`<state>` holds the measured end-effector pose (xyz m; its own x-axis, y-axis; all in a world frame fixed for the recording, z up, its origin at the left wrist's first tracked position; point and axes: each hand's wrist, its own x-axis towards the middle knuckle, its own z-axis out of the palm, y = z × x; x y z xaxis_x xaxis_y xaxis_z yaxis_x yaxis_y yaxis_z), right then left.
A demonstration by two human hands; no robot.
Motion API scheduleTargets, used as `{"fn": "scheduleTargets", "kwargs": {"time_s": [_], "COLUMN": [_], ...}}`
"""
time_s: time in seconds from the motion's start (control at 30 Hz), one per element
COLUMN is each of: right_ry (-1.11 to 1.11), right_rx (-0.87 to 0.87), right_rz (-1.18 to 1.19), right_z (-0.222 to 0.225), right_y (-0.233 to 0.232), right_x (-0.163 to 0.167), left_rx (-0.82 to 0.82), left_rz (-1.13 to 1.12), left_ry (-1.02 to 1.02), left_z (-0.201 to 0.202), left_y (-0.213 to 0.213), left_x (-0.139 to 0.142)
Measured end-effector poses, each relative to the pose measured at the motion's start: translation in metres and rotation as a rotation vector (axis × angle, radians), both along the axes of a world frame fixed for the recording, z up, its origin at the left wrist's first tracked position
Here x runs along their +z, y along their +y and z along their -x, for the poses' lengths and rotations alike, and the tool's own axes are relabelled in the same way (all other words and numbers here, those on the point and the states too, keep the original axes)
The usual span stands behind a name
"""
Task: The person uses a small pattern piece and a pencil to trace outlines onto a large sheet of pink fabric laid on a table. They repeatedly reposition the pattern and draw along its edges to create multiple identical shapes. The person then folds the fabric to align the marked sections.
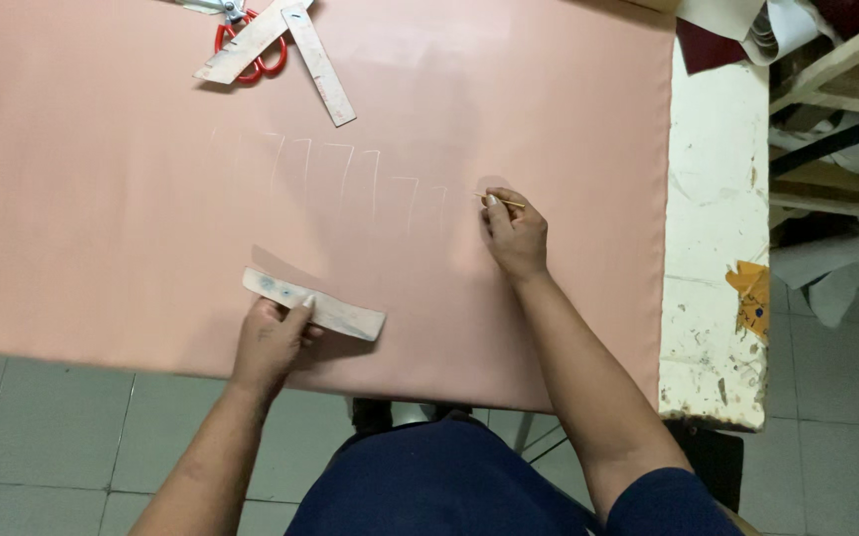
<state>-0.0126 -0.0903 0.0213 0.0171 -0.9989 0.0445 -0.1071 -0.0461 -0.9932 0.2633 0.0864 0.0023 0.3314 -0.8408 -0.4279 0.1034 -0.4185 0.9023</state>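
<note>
**Marking pale lines on pink fabric**

Reaching forward from the lower right of the head view, the right hand (515,234) rests its heel on the smooth pink sheet of fabric (102,218), forearm running diagonally up and to the left. Its fingers are pinched shut around a thin, light-coloured marking stick (502,201), which lies nearly level, its long axis running left to right with the left tip on the fabric. Just left of that tip runs a row of faint chalky outlines (330,174) (tall, narrow shapes, side by side).

The left hand (273,342) sits near the fabric's front edge, wrist bent up, thumb and fingers closed on a worn whitish strip template (314,304). The strip's long axis slants slightly, left end higher, right end lower.

Far off at the top edge lie red-handled scissors (251,48) under two crossed wooden rulers (318,67). A chipped white table (715,248) shows to the right of the fabric.
</note>
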Motion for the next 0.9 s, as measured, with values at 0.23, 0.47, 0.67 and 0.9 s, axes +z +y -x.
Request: {"fn": "scheduleTargets", "kwargs": {"time_s": [0.23,0.47,0.67,0.9], "right_ry": [0.226,0.166,0.106,0.201], "right_rx": [-0.058,-0.056,-0.091,0.101], "right_rz": [0.068,0.048,-0.050,-0.166], "right_z": [-0.005,-0.002,0.008,-0.004], "right_y": [0.000,0.000,0.031,0.139], "right_x": [-0.003,-0.010,-0.018,-0.039], "left_rx": [0.078,-0.073,-0.066,-0.064], "left_rz": [0.137,-0.110,-0.093,0.040], "left_ry": [-0.576,-0.826,-0.925,-1.048], "left_z": [-0.058,-0.081,-0.083,-0.084], "left_y": [0.006,-0.011,-0.012,-0.007], "left_x": [0.007,0.006,-0.004,-0.016]}}
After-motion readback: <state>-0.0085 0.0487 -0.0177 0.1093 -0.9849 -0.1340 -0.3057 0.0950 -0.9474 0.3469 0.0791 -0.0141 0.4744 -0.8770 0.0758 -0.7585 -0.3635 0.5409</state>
